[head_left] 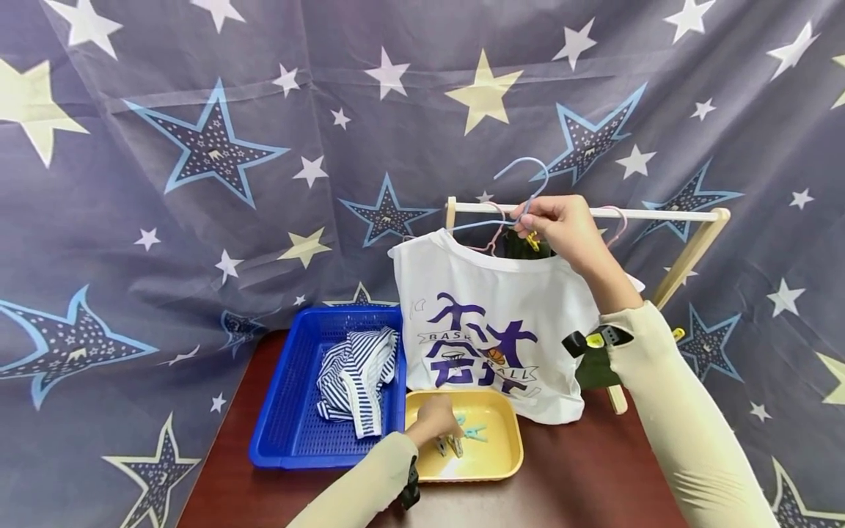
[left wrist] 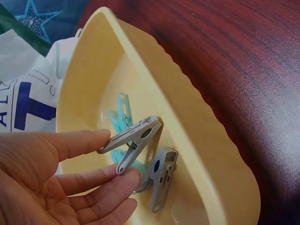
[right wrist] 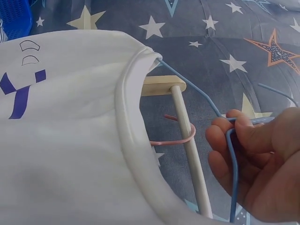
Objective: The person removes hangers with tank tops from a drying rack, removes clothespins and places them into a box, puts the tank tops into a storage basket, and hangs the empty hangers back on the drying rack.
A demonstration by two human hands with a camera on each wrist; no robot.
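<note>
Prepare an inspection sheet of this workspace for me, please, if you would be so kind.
Surface: dark red-brown table, partly covered.
Job's things: white printed shirt on a blue hanger; a loose grey clothespin and turquoise clothespins in a yellow tray; striped garment in a blue basket.
Clutter: nothing seen.
Left hand: pinches another grey clothespin over the tray.
Right hand: grips the hanger below its hook.
Cables: nothing seen.
Surroundings: star-patterned cloth behind; rack with pink hangers behind the shirt.
</note>
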